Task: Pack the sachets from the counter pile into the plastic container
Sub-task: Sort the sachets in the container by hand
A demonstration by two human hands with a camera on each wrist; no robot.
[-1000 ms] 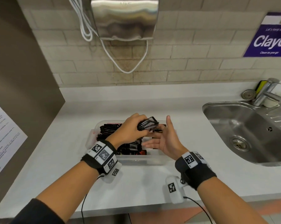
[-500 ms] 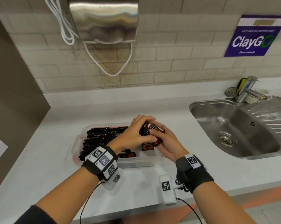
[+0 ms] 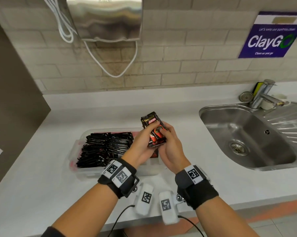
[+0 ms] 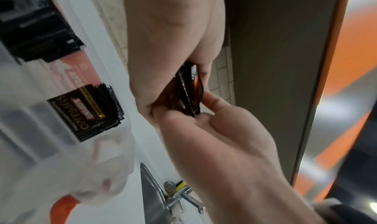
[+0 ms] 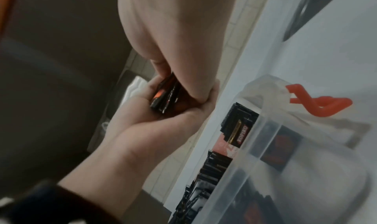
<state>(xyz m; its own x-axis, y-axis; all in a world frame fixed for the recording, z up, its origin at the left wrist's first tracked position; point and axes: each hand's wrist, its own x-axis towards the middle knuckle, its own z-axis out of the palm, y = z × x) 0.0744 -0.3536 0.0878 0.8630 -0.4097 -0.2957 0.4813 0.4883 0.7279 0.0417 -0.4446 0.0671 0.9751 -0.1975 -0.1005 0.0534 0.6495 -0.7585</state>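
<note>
Both hands are raised above the right end of the plastic container (image 3: 76, 156), together gripping a small stack of sachets (image 3: 155, 132). The left hand (image 3: 141, 144) has its fingers curled round the stack from the left, thumb on the printed face. The right hand (image 3: 171, 147) cups the stack from the right and below, thumb also on the face. The stack stands roughly upright, its top edge tilted slightly left, clear of the container. In the left wrist view the stack (image 4: 188, 90) appears edge-on as several thin sachets pressed between the two hands; the right wrist view shows the same bundle (image 5: 165, 97).

The container rests on the white table (image 3: 41, 194), nearer the front edge than the back wall, left of the sink (image 3: 247, 142). Its left portion holds a dense row of black sachets (image 3: 106, 147) packed on edge. One loose sachet (image 4: 85, 113) lies flat in the right end of the container, label up. A red clip (image 5: 318, 103) sits on the container's end.

A metal hand dryer (image 3: 104, 17) is fixed to the tiled wall above, with a white cable (image 3: 110, 69) looped beneath it. A purple sign (image 3: 270, 36) is mounted at the right. A tap (image 3: 264, 94) stands at the sink's back corner.
</note>
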